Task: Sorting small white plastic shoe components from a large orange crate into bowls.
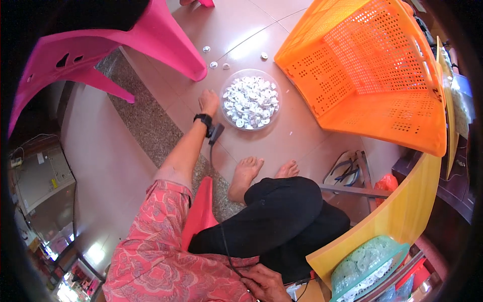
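A round clear plastic tub (222, 117) stands on the floor, heaped with small white plastic parts (250, 100). My left hand (209, 102) is just left of its rim, fingers curled in; what they hold, if anything, is hidden. A dark band with a small black device (216, 134) sits at that wrist, and a black cable (225, 236) runs from it toward my lap. Low in the picture, my right hand (265, 284) rests by my lap with bent fingers near the cable's lower end. Whatever it may grip cannot be made out.
Several loose white parts (213, 65) lie beyond the tub. An orange perforated basket (372, 75) leans at the right; a pink plastic chair (166, 35) stands upper left. Below right are a yellow panel (397, 209) and a green basket (372, 274). Sandals (343, 168) lie near my feet.
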`<action>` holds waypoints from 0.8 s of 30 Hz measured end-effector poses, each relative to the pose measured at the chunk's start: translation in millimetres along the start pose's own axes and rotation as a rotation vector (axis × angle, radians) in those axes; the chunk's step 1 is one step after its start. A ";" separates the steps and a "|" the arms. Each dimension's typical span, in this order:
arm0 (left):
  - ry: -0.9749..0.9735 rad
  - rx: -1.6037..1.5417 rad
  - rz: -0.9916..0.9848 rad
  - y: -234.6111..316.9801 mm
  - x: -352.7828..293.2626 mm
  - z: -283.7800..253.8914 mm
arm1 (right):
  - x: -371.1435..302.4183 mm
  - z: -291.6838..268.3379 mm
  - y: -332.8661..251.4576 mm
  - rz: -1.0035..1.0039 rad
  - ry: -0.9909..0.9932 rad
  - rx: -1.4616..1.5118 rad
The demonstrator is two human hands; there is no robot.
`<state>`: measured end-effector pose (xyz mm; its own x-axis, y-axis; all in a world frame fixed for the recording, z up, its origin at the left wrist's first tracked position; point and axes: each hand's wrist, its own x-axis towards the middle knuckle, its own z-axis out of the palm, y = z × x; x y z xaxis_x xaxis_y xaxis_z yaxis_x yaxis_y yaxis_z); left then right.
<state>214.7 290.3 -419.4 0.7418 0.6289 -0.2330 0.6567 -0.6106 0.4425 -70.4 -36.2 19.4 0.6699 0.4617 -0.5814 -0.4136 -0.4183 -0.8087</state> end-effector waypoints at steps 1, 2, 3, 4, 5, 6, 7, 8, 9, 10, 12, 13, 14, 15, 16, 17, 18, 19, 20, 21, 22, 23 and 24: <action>0.006 -0.017 0.104 3.4 14.8 0.3 | 5.7 -1.1 -1.7 0.000 0.000 0.004; 0.006 -0.035 0.208 11.1 23.7 0.5 | 10.0 -2.4 -2.7 -0.037 0.037 0.037; 0.001 -0.032 0.210 20.9 34.2 1.4 | 14.7 -4.0 -4.0 -0.074 0.074 0.070; -0.050 -0.078 0.156 42.4 39.7 4.6 | 20.9 -5.6 -6.1 -0.060 0.091 0.070; -0.080 -0.114 0.096 49.7 52.8 4.7 | 28.7 -7.2 -10.2 -0.079 0.131 0.027; -0.081 -0.111 0.096 54.4 63.0 6.7 | 34.6 -9.5 -12.4 -0.097 0.172 -0.018; -0.052 -0.064 0.137 52.7 77.9 9.3 | 37.5 -12.5 -12.7 -0.099 0.169 -0.015; -0.028 -0.018 0.179 51.7 90.3 12.0 | 38.5 -15.2 -11.6 -0.090 0.170 -0.066; -0.029 -0.015 0.177 50.2 102.9 14.5 | 39.1 -17.3 -10.6 -0.080 0.170 -0.117; -0.073 0.030 0.208 48.7 114.4 17.6 | 38.7 -18.9 -9.6 -0.077 0.168 -0.117; -0.117 0.080 0.232 41.2 132.9 22.5 | 35.2 -20.7 -7.3 0.020 0.099 -0.144; -0.100 0.068 0.237 39.3 136.6 26.8 | 33.5 -21.7 -5.5 0.026 0.096 -0.147; -0.082 0.058 0.240 37.6 140.0 31.0 | 32.0 -23.0 -3.9 0.081 0.094 -0.072; -0.082 0.059 0.234 35.6 143.6 34.0 | 31.7 -25.0 -3.1 0.134 0.089 0.004; -0.131 -0.033 0.219 49.8 133.1 43.7 | 33.7 -29.1 -3.7 0.160 0.115 0.016; -0.160 -0.112 0.199 50.5 134.2 42.4 | 33.1 -28.5 -3.9 0.161 0.111 0.010; -0.158 -0.116 0.193 53.6 137.1 41.7 | 31.8 -27.6 -3.5 0.176 0.108 0.045; -0.121 -0.070 0.251 55.9 144.4 41.1 | 34.1 -30.1 -2.7 0.186 0.102 0.088; -0.084 -0.024 0.308 57.6 150.0 40.9 | 37.6 -32.8 -4.0 0.175 0.093 0.085; -0.080 -0.020 0.304 58.0 152.8 40.9 | 39.8 -34.6 -3.6 0.172 0.086 0.085; -0.118 -0.018 0.241 69.8 145.8 44.0 | 40.6 -34.8 -1.3 0.195 0.088 0.120; -0.147 -0.009 0.174 73.3 145.1 42.6 | 40.3 -35.0 0.2 0.211 0.080 0.158; -0.148 -0.014 0.170 76.8 145.0 41.1 | 39.6 -34.6 2.8 0.230 0.078 0.219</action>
<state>378.3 314.8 -454.7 0.8542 0.4396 -0.2777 0.5193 -0.6946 0.4978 -23.7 -46.0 -2.8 0.5854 0.3101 -0.7491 -0.6764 -0.3226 -0.6621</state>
